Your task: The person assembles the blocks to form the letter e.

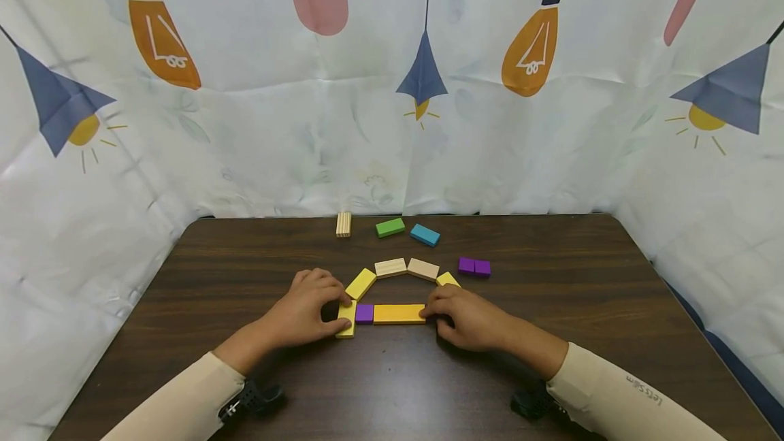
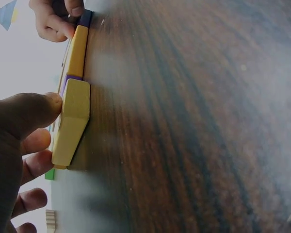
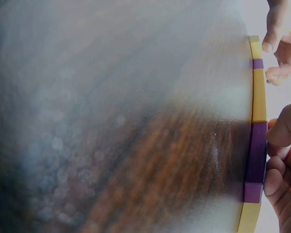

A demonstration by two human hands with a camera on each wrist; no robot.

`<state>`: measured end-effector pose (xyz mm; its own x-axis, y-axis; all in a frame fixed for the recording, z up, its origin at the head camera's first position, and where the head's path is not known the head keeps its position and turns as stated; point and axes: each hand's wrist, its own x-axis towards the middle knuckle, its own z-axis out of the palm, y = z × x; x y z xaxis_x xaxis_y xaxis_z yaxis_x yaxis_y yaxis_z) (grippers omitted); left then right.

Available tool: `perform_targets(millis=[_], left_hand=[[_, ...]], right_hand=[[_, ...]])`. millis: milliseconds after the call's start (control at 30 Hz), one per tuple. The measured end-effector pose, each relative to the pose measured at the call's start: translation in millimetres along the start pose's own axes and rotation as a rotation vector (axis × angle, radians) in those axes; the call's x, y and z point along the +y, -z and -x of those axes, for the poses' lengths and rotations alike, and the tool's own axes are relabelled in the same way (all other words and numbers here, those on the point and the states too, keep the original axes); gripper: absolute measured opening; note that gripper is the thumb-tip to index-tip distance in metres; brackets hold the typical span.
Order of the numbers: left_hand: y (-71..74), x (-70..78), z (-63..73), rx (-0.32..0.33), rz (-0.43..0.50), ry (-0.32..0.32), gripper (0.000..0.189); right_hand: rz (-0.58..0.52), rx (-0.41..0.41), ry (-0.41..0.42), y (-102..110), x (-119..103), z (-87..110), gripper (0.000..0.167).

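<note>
With thumb and fingertips, my left hand (image 1: 311, 312) pinches a yellow block (image 1: 346, 319) by its two ends, at the left end of a row. A small purple block (image 1: 364, 314) sits against it, followed by a long orange block (image 1: 399, 314). Bent fingers of my right hand (image 1: 470, 319) hold a dark purple block (image 3: 256, 153) at the orange block's right end; the hand hides it in the head view. Above the row, a yellow block (image 1: 361, 284), two pale wooden blocks (image 1: 390, 268) and another yellow block (image 1: 448, 280) form an arch.
Behind the arch lie a ridged wooden block (image 1: 344, 224), a green block (image 1: 390, 227) and a blue block (image 1: 425, 235). Two purple blocks (image 1: 474, 267) lie at the right. The dark wood table (image 1: 392, 386) meets a printed white cloth (image 1: 275, 155) at its back.
</note>
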<state>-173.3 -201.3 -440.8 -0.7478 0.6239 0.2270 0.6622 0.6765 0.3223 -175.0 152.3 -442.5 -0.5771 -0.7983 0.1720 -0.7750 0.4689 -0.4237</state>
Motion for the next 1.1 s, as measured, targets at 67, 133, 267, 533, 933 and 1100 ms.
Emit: perform_targets(millis=[67, 133, 267, 533, 933, 1100], left_hand=[[0.5, -1.1, -0.7, 0.006, 0.003, 0.002, 0.025], [2.2, -2.7, -1.9, 0.016, 0.0, 0.009, 0.025], [7.5, -7.6, -6.7, 0.04, -0.013, 0.034, 0.028], [17.7, -21.8, -21.9, 0.036, -0.015, 0.113, 0.039], [22.7, -46.5, -49.0, 0.057, -0.013, 0.194, 0.047], [21.3, -56.6, -59.4, 0.064, -0.012, 0.206, 0.047]], right_hand=[[-0.001, -0.002, -0.002, 0, 0, 0.2, 0.027], [-0.002, -0.004, -0.006, 0, 0, 0.1, 0.027], [-0.003, -0.006, -0.01, 1, -1, -0.3, 0.028], [-0.007, -0.021, -0.021, 2, -2, 0.0, 0.028], [-0.005, -0.02, -0.015, 1, -1, 0.2, 0.028], [-0.011, -0.032, -0.026, 2, -1, 0.0, 0.028]])
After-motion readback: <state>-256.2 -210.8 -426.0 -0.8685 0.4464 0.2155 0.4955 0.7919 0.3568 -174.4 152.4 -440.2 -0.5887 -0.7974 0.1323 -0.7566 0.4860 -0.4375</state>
